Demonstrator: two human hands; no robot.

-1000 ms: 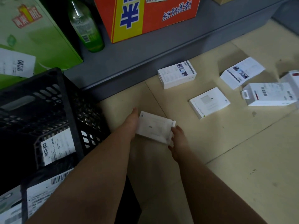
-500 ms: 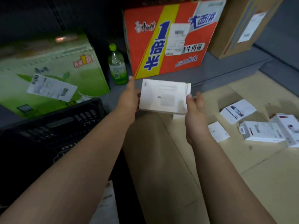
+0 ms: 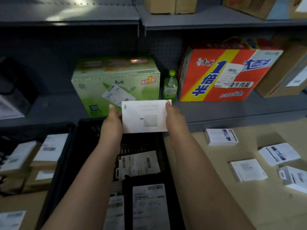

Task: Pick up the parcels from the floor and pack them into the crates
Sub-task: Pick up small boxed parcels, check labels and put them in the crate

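Grips white parcel (image 3: 144, 117) by its side edges, left hand (image 3: 112, 125) and right hand (image 3: 174, 120) both clamped on it. Holds it up over black crate (image 3: 68, 160) containing labelled packages (image 3: 139, 163). On floor (image 3: 207, 163) at right: small white boxes (image 3: 221, 136).

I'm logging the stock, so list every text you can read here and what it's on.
"1倍半": red carton, big blue characters.
"牛肉面": same carton, white band.
"1": green carton, red badge; rest blurred.
Too blurred to read: white parcel, crate labels, floor boxes, bottle.
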